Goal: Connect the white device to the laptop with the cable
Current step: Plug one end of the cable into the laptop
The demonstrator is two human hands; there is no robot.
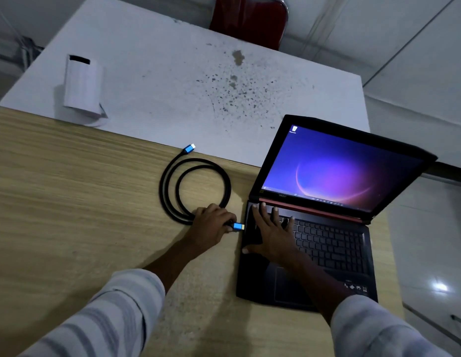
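Observation:
A black laptop stands open on the wooden table, its screen lit purple. My right hand lies flat on the left part of its keyboard, fingers spread. My left hand grips the black cable just behind its blue plug, whose metal tip sits right at the laptop's left edge. The rest of the cable lies coiled on the table, and its other blue plug lies free at the far side. The white device stands on the white table at the far left, apart from the cable.
The wooden table butts against a stained white table behind it. A red chair stands at the far side. Tiled floor shows to the right of the laptop.

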